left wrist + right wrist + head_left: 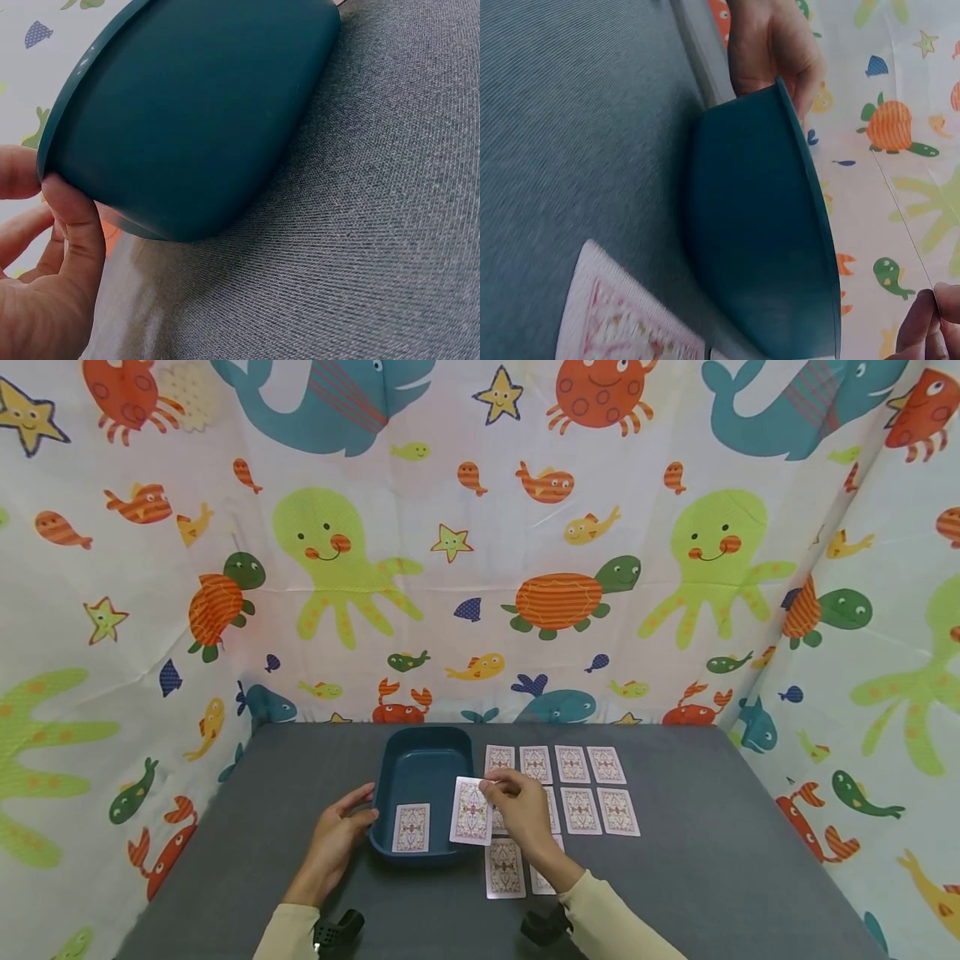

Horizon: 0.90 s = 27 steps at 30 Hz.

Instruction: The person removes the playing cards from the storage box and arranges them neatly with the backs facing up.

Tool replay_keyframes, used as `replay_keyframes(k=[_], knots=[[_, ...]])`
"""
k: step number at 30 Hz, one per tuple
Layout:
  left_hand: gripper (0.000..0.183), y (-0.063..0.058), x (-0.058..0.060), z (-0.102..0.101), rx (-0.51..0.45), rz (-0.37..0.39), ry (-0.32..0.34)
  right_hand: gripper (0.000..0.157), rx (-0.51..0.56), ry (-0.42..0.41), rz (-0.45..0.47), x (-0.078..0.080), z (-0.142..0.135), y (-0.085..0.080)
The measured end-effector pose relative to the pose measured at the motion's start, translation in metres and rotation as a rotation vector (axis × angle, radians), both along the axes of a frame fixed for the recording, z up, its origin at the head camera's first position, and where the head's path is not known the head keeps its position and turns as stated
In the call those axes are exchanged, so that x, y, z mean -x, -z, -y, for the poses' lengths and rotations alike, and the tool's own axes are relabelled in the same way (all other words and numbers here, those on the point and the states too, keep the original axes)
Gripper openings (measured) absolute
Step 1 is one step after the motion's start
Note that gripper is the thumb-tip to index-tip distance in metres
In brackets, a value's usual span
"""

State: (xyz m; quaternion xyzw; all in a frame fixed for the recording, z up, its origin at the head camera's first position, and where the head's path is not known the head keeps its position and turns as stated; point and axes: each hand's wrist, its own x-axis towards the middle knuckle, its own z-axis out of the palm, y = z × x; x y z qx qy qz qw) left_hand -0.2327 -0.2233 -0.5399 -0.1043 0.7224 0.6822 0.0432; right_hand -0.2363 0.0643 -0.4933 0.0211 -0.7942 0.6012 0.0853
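My left hand (335, 839) pinches the left rim of a dark blue plastic tray (427, 760) between thumb and fingers; the left wrist view shows this grip on the tray wall (187, 120) up close. One playing card (411, 828) lies back up inside the tray, near its front. My right hand (522, 810) pinches another playing card (471, 812) by its upper right corner, with its patterned back towards me, at the tray's right edge. Seen from the right wrist, that card is a thin edge-on line above the fingertips (926, 307).
Several cards (572, 765) lie back up in rows right of the tray, partly hidden by my right hand. A nearer card (505, 868) lies in the front row. The grey tabletop (697, 843) meets a sea-animal print curtain (465, 652) behind.
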Motion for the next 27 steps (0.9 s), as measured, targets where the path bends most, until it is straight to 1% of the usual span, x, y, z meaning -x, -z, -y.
replay_keyframes(k=[9, 13, 16, 20, 27], knots=[[0.050, 0.001, 0.001, -0.001, -0.008, 0.000, -0.002, 0.011, 0.015, 0.012, 0.020, -0.006, -0.028, 0.005], [0.050, 0.001, 0.000, -0.001, -0.007, -0.001, -0.001, 0.010, 0.003, 0.020, 0.046, -0.008, -0.039, 0.007], [0.050, 0.001, 0.000, 0.000, -0.005, -0.006, 0.001, 0.010, -0.004, 0.024, 0.046, -0.009, -0.047, 0.010], [0.051, -0.002, -0.002, 0.000, -0.002, -0.012, 0.012, 0.013, -0.005, 0.034, 0.037, -0.010, -0.057, 0.013], [0.051, -0.004, -0.003, 0.000, -0.007, -0.009, 0.016, 0.018, -0.019, 0.046, 0.053, -0.012, -0.076, 0.015]])
